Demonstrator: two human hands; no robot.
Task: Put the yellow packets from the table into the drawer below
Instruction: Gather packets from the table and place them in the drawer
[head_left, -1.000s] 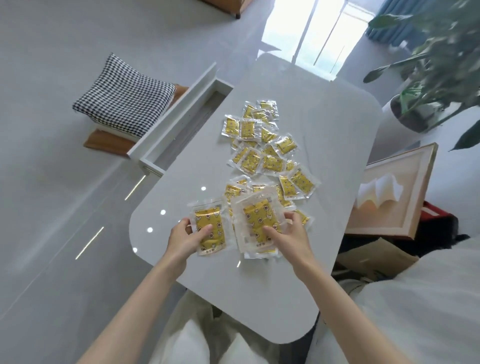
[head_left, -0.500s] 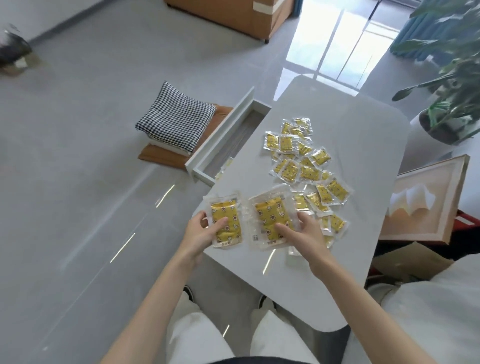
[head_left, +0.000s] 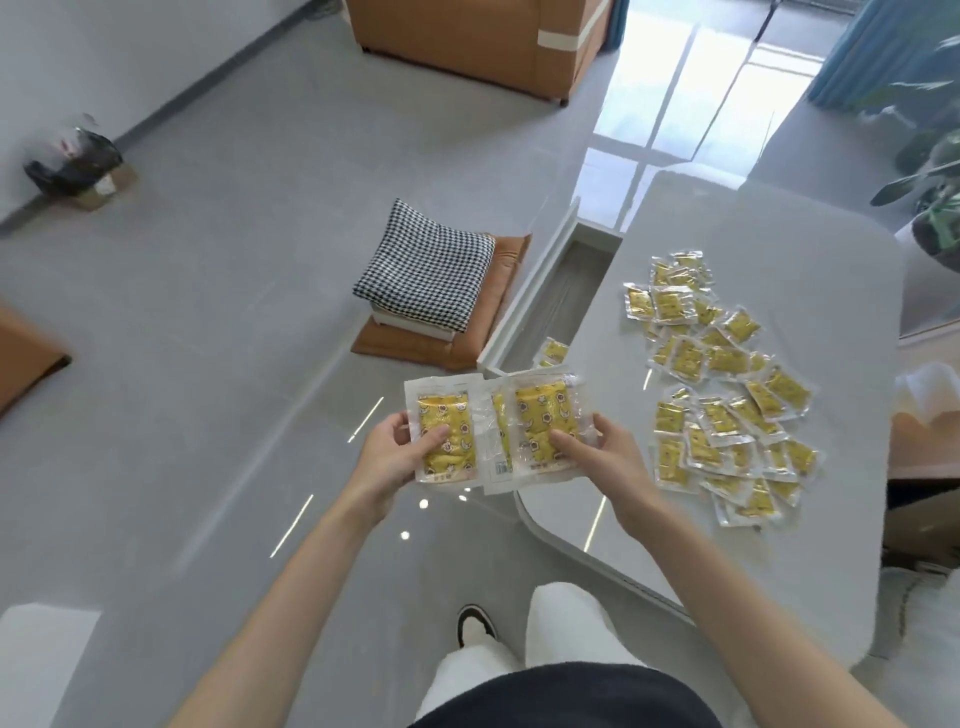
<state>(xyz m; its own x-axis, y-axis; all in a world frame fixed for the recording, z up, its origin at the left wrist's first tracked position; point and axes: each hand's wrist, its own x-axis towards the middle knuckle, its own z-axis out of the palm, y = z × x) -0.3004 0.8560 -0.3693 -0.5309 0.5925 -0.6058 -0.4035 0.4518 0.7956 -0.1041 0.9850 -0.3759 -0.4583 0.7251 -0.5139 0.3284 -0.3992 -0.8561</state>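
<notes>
Head view is looking down on a grey floor, where a black bag (head_left: 72, 161) is sitting by the wall at far left. A houndstooth cushion (head_left: 426, 270) is lying on a tan pad beside the open drawer (head_left: 525, 296).

Moving rightward, the left hand (head_left: 397, 460) is gripping one yellow packet (head_left: 445, 434), with the thumb pressing on its face and the fingers curling under its edge. Right alongside, the right hand (head_left: 610, 457) is pinching a small stack of packets (head_left: 543, 421) the same way. At least two are overlapping there, though the exact count is unclear. Both loads are hanging in the air off the near corner of the table (head_left: 779, 218), just short of the drawer's near end. A couple of stowed packets (head_left: 555, 352) are showing inside that end.

Further right, the loose pile (head_left: 727, 395) is lying spread over the tabletop, so most of the job is probably remaining. A potted plant (head_left: 935, 218) is standing at far right.

To do this step well, both hands should probably be travelling forward until they are hovering over the drawer's open cavity, then lowering inside its walls before letting go. The film wrappers are looking slick, so a release from height is risking a packet sliding onto the floor. Aiming past the stowed ones, toward the farther end, would be keeping the near end from heaping up.
</notes>
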